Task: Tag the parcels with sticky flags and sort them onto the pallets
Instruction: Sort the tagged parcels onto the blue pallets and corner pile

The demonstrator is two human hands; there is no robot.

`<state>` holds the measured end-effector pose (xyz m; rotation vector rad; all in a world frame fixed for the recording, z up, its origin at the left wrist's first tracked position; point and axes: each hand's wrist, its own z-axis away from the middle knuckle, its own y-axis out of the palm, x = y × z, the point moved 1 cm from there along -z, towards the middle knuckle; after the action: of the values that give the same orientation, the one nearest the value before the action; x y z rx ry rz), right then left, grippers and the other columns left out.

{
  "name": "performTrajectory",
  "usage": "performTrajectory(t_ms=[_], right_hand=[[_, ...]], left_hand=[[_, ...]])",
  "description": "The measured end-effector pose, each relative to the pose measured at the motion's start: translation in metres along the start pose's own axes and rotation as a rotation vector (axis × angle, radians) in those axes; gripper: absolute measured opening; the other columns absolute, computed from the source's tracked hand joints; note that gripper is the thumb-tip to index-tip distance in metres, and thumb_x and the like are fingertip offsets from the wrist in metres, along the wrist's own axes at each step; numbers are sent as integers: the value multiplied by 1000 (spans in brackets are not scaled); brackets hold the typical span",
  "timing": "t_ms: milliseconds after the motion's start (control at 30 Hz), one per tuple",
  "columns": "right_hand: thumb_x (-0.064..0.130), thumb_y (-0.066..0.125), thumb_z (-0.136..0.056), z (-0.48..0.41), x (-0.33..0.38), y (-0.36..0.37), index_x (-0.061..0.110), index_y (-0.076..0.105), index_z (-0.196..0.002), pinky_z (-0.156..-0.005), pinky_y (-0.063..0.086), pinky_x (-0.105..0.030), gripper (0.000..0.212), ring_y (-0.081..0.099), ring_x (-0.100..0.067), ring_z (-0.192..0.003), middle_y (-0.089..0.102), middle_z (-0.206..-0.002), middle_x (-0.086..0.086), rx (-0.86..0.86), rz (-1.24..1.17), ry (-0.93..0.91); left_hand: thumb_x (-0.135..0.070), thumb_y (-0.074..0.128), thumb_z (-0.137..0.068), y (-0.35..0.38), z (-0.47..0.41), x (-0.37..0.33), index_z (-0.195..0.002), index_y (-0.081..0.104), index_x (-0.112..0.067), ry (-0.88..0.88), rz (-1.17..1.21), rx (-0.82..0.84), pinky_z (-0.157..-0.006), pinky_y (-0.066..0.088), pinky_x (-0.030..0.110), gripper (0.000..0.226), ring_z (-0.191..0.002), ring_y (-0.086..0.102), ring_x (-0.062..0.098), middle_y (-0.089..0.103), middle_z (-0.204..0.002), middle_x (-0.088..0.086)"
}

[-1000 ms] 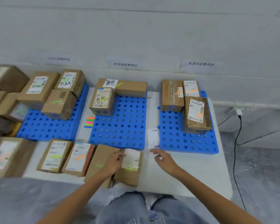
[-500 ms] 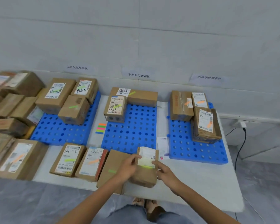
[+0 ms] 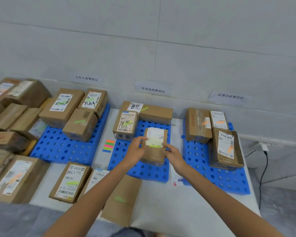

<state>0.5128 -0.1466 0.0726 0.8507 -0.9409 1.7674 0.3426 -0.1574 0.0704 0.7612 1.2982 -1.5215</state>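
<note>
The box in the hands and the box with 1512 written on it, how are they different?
The held box is gripped by the left hand and right hand above the middle pallet; the 1512 box rests on it. The held box's flag is yellow along the label's bottom edge; the 1512 box's label bears handwriting. Both are brown cardboard with white labels.

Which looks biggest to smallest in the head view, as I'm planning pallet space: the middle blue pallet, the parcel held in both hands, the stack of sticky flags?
1. middle blue pallet
2. held parcel, gripped by the left hand and right hand; raised toward the camera, so it may look oversized
3. sticky flags
</note>
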Motion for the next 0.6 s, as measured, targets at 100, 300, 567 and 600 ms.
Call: performTrajectory(t_ms=[100, 300, 567, 600], right_hand=[[3, 41, -96, -34, 11, 11, 16, 41, -139, -86, 49, -25, 45, 52, -18, -111, 50, -134, -6, 33, 34, 27], [-5, 35, -96, -64, 5, 35, 15, 24, -148, -83, 39, -9, 56, 43, -20, -125, 25, -151, -6, 89, 308, 19], [-15, 29, -93, -101, 2, 54, 13, 12, -149, -98, 9, 2, 65, 8, -19, -145, 7, -157, -8, 57, 360, -54], [-15, 30, -93, -105, 3, 56, 13, 11, -149, -100, 9, -1, 66, 6, -19, -145, 6, -157, -8, 46, 372, -60]], left_hand=[[3, 43, -94, -7, -37, 10, -127, 50, -12, 18, -161, 84, -86, 38, 19, 37, -127, 41, 15, 41, -138, 0], [11, 48, -83, -51, -89, 37, -126, 53, -7, 294, -538, -91, -114, 27, 44, 47, -137, 30, 32, 40, -142, 16], [-25, 43, -99, -87, -138, 84, -144, 35, -18, 159, -734, 5, -109, 31, 52, 47, -138, 19, 40, 16, -155, 14], [-26, 43, -99, -87, -139, 85, -144, 35, -18, 171, -726, 4, -110, 31, 50, 46, -138, 19, 39, 16, -155, 14]])
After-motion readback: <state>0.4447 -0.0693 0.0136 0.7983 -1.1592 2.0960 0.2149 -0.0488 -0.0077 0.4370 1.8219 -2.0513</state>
